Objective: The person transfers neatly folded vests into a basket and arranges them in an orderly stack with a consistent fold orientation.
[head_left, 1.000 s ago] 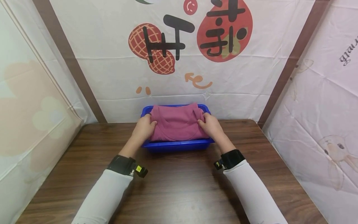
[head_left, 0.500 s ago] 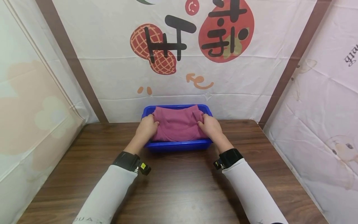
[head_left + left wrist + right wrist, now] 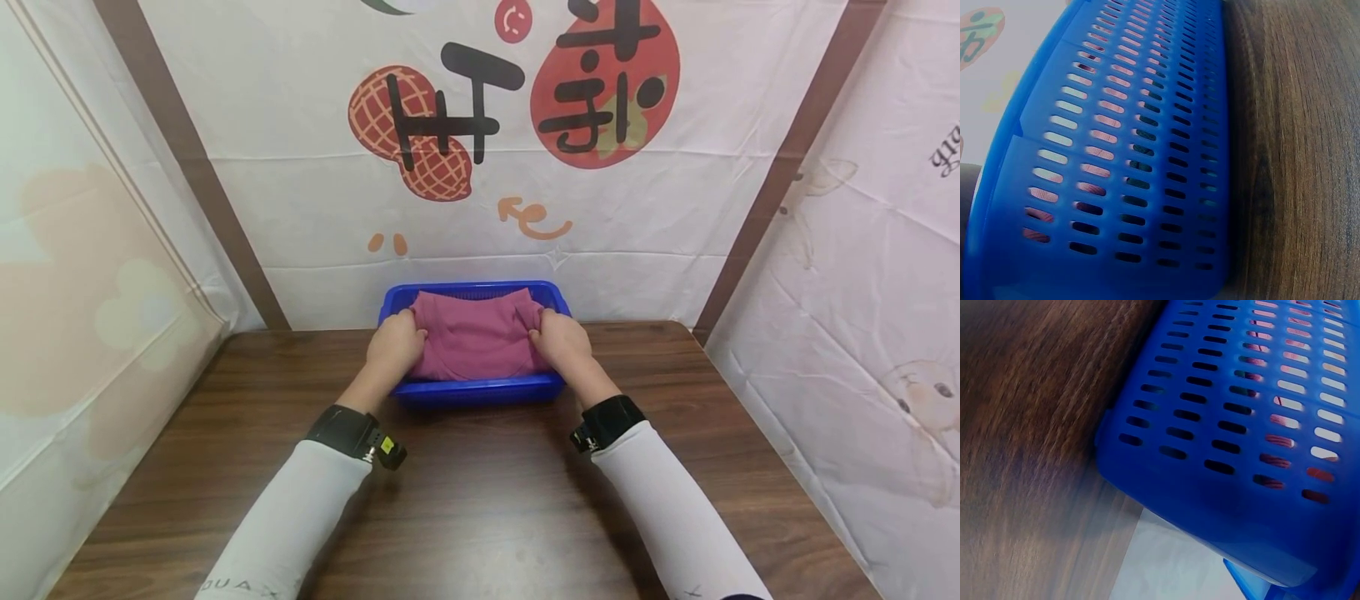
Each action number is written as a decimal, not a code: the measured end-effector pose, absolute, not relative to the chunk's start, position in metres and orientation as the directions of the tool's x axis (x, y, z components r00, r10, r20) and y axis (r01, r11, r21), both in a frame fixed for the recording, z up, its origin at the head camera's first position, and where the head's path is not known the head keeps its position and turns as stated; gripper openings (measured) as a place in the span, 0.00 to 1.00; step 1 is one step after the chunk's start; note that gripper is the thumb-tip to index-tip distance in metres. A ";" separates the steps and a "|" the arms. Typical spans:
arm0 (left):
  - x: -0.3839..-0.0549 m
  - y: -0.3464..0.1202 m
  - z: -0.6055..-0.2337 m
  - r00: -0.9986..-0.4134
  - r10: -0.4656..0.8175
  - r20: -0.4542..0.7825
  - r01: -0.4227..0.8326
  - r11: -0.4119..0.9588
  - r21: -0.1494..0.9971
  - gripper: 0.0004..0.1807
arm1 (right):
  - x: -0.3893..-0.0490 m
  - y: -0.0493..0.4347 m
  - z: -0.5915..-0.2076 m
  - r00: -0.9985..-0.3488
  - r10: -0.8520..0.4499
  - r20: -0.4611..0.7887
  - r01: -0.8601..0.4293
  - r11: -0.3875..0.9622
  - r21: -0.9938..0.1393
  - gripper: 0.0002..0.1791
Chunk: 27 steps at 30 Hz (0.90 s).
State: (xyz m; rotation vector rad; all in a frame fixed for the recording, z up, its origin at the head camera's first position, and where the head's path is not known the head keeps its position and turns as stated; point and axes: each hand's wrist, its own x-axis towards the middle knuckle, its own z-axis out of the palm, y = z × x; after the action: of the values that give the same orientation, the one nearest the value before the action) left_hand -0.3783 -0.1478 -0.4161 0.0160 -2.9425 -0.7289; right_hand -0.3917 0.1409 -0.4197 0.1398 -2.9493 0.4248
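Note:
A folded pink shirt [image 3: 480, 333], its curved neckline facing up, lies in a blue plastic basket [image 3: 480, 391]. At the shirt's left side my left hand [image 3: 395, 342] pinches the cloth between thumb and curled fingers. My right hand [image 3: 564, 340] grips the opposite side the same way. Both hands are inside the basket's short sides, partly over the rim. In the left wrist view the slotted basket wall [image 3: 1085, 275] fills the frame, with pink and dark greenish cloth [image 3: 1143, 149] showing through the slots. The right wrist view shows the front wall [image 3: 1179, 481]; fingers are mostly hidden there.
The basket stands at the back edge of a brown wood-grain table [image 3: 480, 492]. Right behind it hangs a white printed curtain [image 3: 315, 208], with more curtains at both sides. Black camera straps [image 3: 339, 432] circle both wrists.
The shirt's far edge has come down and toward me, baring more of the basket's back wall. My left hand has shifted slightly right, and both hands keep their grip.

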 end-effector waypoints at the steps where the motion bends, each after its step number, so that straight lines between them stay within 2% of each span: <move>1: -0.378 -0.147 -0.416 -0.993 -0.039 0.108 0.015 0.889 0.458 0.27 | -0.392 0.140 -0.420 -0.983 -0.065 0.169 -0.110 0.957 -0.270 0.19; 27: -0.380 -0.142 -0.423 -0.991 -0.024 0.133 0.018 0.953 0.303 0.21 | -0.391 0.131 -0.422 -0.993 -0.052 0.110 -0.067 0.988 -0.141 0.23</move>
State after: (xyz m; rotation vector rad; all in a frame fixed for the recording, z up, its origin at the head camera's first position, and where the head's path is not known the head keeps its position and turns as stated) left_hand -0.3798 -0.1418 -0.4226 0.0048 -2.9698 -0.4626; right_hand -0.3913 0.1309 -0.4220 0.0905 -3.0262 0.2198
